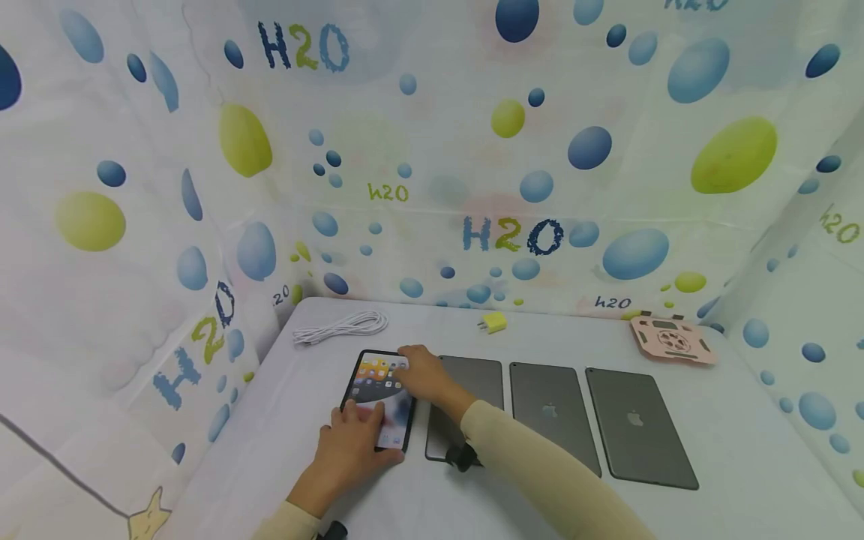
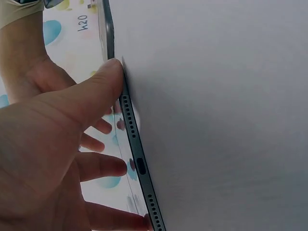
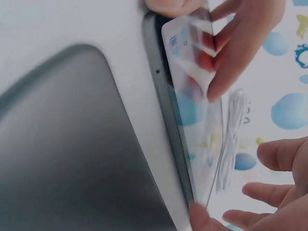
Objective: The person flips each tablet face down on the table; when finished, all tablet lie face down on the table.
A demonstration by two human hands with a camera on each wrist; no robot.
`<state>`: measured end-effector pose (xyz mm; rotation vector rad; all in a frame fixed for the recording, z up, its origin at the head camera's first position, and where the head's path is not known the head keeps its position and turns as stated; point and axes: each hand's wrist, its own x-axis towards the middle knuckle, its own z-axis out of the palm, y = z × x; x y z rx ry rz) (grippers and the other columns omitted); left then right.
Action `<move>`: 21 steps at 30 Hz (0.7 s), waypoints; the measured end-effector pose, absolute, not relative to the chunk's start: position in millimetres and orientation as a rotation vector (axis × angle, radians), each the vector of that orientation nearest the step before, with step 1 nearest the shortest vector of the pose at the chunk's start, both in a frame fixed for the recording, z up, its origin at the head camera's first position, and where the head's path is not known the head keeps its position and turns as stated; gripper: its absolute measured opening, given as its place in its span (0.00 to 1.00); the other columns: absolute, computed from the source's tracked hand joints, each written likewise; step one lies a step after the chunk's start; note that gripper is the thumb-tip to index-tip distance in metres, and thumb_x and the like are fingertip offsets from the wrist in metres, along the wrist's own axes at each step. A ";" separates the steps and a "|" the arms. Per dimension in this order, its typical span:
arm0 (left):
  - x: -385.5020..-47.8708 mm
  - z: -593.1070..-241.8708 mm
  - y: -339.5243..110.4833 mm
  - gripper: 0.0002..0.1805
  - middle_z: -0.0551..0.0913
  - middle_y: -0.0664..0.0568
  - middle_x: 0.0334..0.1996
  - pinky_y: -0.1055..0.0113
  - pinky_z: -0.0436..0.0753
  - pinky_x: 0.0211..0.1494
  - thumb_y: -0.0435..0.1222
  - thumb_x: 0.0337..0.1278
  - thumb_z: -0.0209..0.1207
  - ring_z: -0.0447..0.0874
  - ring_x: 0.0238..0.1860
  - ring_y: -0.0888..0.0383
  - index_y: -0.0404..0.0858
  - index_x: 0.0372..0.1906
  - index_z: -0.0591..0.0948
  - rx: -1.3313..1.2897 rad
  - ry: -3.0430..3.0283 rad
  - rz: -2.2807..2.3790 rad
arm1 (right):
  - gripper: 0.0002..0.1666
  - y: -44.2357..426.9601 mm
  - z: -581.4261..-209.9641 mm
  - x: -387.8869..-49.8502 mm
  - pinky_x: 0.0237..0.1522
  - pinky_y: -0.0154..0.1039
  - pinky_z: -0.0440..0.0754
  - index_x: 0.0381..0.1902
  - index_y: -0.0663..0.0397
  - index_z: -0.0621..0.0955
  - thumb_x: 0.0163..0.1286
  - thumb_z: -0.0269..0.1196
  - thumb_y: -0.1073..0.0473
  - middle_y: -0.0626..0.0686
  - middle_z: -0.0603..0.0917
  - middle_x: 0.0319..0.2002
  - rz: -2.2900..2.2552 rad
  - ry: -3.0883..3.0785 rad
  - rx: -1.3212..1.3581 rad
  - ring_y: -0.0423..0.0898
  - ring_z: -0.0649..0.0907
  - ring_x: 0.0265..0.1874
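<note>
A lit tablet (image 1: 367,375) lies face up, app icons on its screen. My left hand (image 1: 351,446) rests over its lower part with fingers spread on the glass; in the left wrist view the thumb (image 2: 113,77) touches the tablet's edge (image 2: 141,166), near a port and speaker holes. At the upper right edge is my right hand (image 1: 428,375). From the right wrist, one digit (image 3: 198,216) touches the tablet's side (image 3: 168,115) while other fingers (image 3: 269,192) stand apart from it. Part of the screen is hidden under both hands.
Right of the lit tablet, three dark grey tablets lie face down: one partly under my right arm (image 1: 466,375), a middle one (image 1: 550,435) and a right one (image 1: 641,442). Behind are a coiled white cable (image 1: 344,326), a yellow charger plug (image 1: 495,322) and a pink folding stand (image 1: 671,341).
</note>
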<state>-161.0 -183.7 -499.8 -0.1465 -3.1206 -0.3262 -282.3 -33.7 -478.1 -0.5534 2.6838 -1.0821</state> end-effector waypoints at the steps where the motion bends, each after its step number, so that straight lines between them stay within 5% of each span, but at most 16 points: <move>1: -161.1 -500.4 -183.6 0.48 0.73 0.28 0.53 0.35 0.77 0.42 0.67 0.42 0.71 0.72 0.51 0.29 0.42 0.66 0.78 -0.146 -3.121 -0.329 | 0.32 -33.4 -477.9 -280.9 0.71 0.57 0.68 0.71 0.61 0.73 0.72 0.58 0.54 0.63 0.72 0.71 -1.099 2.679 -0.546 0.61 0.72 0.70; 12: -164.6 -500.0 -180.6 0.47 0.74 0.26 0.52 0.34 0.78 0.45 0.69 0.43 0.68 0.72 0.51 0.28 0.42 0.64 0.80 -0.125 -3.152 -0.327 | 0.31 -35.9 -496.4 -275.3 0.72 0.64 0.63 0.71 0.58 0.73 0.72 0.59 0.56 0.69 0.60 0.76 -1.423 2.613 -0.301 0.68 0.63 0.74; 21: -166.9 -500.4 -179.7 0.52 0.71 0.31 0.48 0.37 0.78 0.42 0.72 0.36 0.70 0.69 0.49 0.31 0.43 0.65 0.76 -0.116 -3.160 -0.390 | 0.26 -35.0 -498.2 -278.2 0.57 0.52 0.81 0.64 0.57 0.80 0.69 0.61 0.60 0.60 0.80 0.63 -1.569 2.496 -0.205 0.55 0.81 0.57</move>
